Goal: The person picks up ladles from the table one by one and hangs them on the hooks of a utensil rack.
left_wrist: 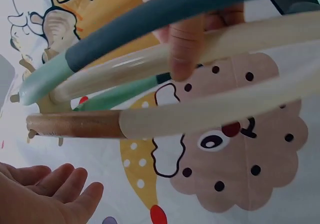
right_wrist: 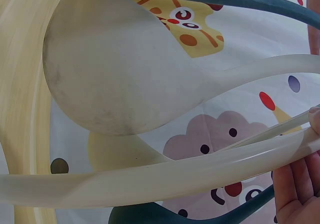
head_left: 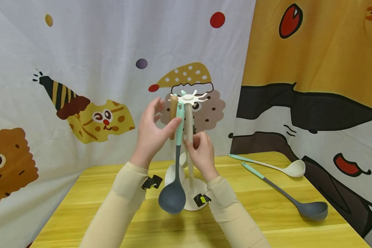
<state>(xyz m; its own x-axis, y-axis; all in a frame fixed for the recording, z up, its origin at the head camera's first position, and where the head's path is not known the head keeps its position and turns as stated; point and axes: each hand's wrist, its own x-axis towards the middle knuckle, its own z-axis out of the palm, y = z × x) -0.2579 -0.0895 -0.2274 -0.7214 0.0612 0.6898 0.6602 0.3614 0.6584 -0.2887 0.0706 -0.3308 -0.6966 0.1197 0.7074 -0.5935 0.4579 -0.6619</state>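
An off-white utensil stand (head_left: 189, 137) has a ring of hooks on top. My right hand (head_left: 202, 155) grips its pole about midway, the thumb laid across it in the left wrist view. On the near side hangs a ladle (head_left: 172, 198) with a dark grey bowl and mint handle. My left hand (head_left: 153, 131) is spread beside that handle, its thumb overlapping it in the head view. A wooden-handled utensil (left_wrist: 75, 124) with a pale shaft hangs next to it, apart from the left fingertips. A large white utensil head (right_wrist: 115, 64) hangs low by the pole.
On the wooden table (head_left: 90, 206), right of the stand, lie a white ladle (head_left: 294, 168) and a second dark grey ladle (head_left: 313, 210), both with mint handles. Farther utensils hang behind the pole. A printed cloth (head_left: 96, 41) rises behind the table.
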